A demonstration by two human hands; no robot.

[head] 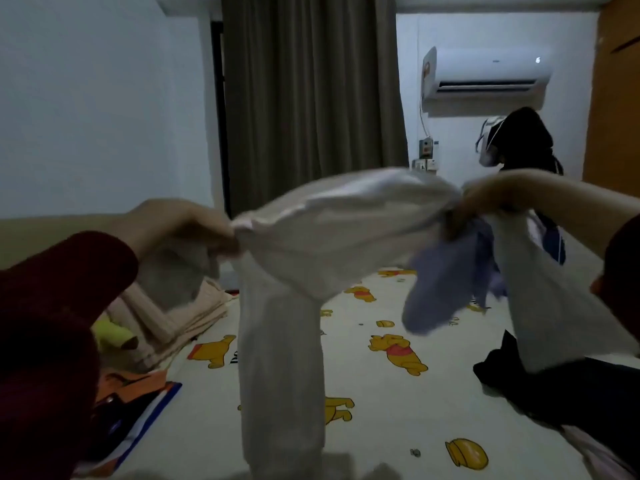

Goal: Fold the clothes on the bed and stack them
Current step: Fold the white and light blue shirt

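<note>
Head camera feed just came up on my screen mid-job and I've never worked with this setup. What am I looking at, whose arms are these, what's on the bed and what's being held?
There is no machine here. The single picture comes from a camera worn on a person's head, looking forward and down, so the two arms in dark red sleeves are that person's own. The left hand and the right hand each grip one end of a pale garment, stretched between them above the bed, with a long part hanging down in the middle. A lilac cloth also hangs by the right hand. Below is the cartoon-bear bedsheet. On it lie a folded beige stack at left and dark clothes at right, not yet folded.
</note>
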